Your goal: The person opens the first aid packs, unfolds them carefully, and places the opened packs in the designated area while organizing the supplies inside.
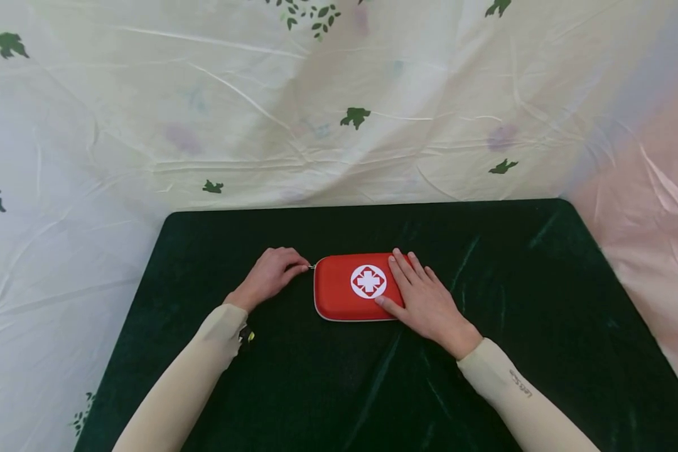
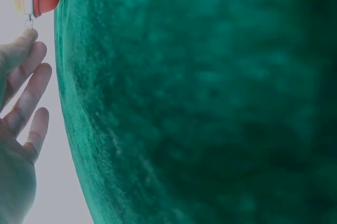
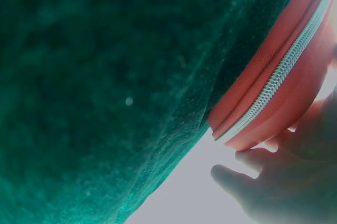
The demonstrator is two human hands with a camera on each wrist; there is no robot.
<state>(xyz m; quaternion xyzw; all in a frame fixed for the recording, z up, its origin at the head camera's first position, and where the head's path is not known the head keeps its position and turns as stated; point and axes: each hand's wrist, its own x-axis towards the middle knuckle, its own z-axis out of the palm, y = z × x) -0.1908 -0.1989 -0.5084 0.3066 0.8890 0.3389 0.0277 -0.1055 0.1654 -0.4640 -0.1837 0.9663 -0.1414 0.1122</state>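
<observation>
A red zippered first-aid case [image 1: 333, 289] with a white round emblem and cross lies flat on the dark green cloth. At its left end, my left hand [image 1: 269, 275] pinches the small metal zipper pull [image 1: 312, 267] between thumb and forefinger. In the left wrist view the pull [image 2: 29, 22] hangs off the case's corner at the fingertips, the other fingers spread. My right hand [image 1: 426, 302] rests with straight, spread fingers across the case's right end, covering that part. The silver zipper teeth [image 3: 281, 71] run closed along the side seen in the right wrist view.
The green velvet-like cloth [image 1: 294, 389] covers the table, with a few creases right of centre. A pale curtain [image 1: 248, 113] printed with green leaves hangs behind the table's far edge, with white cloth at the left and pink cloth [image 1: 655, 220] at the right.
</observation>
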